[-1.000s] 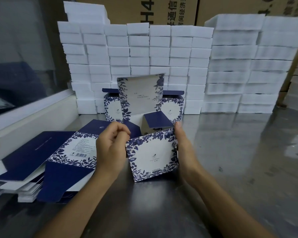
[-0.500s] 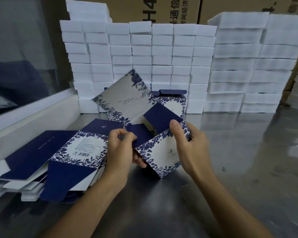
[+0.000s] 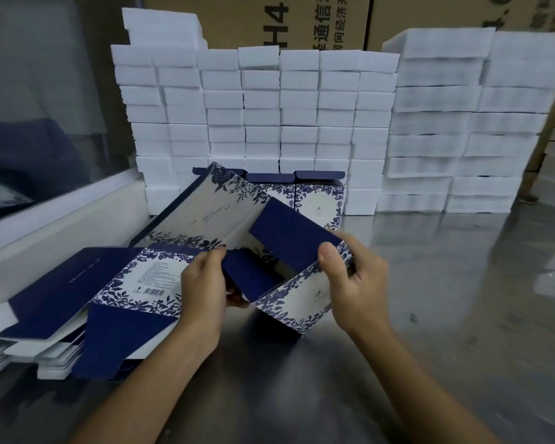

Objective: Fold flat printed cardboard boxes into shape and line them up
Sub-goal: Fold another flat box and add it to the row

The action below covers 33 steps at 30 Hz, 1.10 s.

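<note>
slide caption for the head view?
Both hands tilt a half-folded floral box beside the flat stack.

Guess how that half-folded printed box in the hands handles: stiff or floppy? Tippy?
Probably light and semi-stiff: the half-folded box keeps flat panels while the left hand and right hand pinch only its edges. Its open lid flap sticks out unsupported, so it likely flexes at the creases. Set down open, it may tip or skid on the smooth metal table.
</note>
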Each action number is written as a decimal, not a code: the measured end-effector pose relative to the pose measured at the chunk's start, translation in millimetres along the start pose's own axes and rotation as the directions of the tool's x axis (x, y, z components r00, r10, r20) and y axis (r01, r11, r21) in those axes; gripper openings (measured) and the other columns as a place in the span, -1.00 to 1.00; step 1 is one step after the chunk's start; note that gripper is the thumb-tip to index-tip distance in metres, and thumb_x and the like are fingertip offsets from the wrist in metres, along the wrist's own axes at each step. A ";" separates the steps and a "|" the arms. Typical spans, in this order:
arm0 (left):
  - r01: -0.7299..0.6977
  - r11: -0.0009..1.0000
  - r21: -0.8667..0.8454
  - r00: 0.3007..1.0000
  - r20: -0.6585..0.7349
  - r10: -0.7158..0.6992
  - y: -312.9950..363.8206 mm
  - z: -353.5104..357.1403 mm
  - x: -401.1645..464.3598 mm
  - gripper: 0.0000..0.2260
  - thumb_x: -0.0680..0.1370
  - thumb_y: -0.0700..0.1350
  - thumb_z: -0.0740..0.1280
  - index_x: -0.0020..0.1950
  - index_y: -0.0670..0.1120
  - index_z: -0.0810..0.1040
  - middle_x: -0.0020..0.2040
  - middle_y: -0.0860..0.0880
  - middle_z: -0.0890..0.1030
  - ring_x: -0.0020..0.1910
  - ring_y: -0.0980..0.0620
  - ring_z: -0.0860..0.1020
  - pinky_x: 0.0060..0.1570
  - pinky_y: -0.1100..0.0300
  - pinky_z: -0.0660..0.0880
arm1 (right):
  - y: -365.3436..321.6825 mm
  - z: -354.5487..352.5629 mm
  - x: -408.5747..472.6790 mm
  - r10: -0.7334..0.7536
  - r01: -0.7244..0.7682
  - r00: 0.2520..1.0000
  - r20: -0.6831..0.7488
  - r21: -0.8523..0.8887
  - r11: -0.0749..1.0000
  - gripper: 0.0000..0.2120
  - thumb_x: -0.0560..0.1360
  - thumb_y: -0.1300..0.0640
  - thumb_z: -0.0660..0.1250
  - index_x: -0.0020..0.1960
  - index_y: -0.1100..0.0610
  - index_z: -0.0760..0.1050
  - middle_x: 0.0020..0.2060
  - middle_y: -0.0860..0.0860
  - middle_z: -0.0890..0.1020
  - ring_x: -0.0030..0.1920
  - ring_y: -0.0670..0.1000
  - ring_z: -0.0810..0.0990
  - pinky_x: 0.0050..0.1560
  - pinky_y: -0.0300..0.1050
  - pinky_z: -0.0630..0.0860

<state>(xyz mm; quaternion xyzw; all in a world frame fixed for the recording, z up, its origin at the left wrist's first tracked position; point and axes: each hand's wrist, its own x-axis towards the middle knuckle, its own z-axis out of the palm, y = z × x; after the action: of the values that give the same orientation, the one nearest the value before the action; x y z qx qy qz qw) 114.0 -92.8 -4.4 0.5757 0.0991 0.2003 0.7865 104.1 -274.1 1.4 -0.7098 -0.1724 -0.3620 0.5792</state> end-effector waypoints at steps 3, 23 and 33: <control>-0.052 0.999 -0.016 0.999 -0.002 0.052 4.3 0.2 -1.5 -0.67 0.55 -0.17 0.25 -0.43 -0.06 0.38 -0.59 -0.01 0.30 -0.63 0.03 0.33 -0.63 0.21 0.35 | 0.4 -0.2 1.7 0.051 -0.050 0.998 -0.020 0.072 0.996 -0.71 0.47 -0.34 0.20 -0.31 -0.23 0.51 -0.46 -0.12 0.50 -0.43 -0.12 0.37 -0.38 -0.11 0.32; -0.142 0.987 0.075 0.986 0.098 0.134 -4.8 0.7 -1.4 -0.66 0.64 0.20 0.12 0.00 0.07 0.61 -0.06 0.00 0.69 -0.01 0.01 0.64 0.04 0.01 0.52 | 28.8 -2.8 10.6 0.271 -0.276 0.957 -0.100 -0.037 0.961 -0.87 0.52 -0.03 0.45 -0.14 -0.02 0.55 -0.07 -0.12 0.65 0.02 -0.09 0.64 -0.03 0.03 0.63; -0.138 0.981 0.137 0.988 0.092 0.126 0.3 4.0 -2.7 -0.75 0.64 0.13 0.18 0.04 0.02 0.55 -0.02 0.02 0.68 0.00 0.06 0.62 -0.14 0.18 0.48 | 21.8 3.6 2.3 0.381 -0.405 0.911 0.156 0.173 0.898 -0.41 0.61 -0.26 0.10 0.03 0.22 0.65 -0.07 0.03 0.74 -0.05 -0.07 0.67 -0.08 -0.16 0.59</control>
<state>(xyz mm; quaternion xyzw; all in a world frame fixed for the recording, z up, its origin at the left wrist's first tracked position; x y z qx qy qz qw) 113.0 -97.4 -3.1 0.6438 0.0422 0.2203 0.7316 121.2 -276.9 -12.4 -0.6877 -0.0949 -0.1755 0.6981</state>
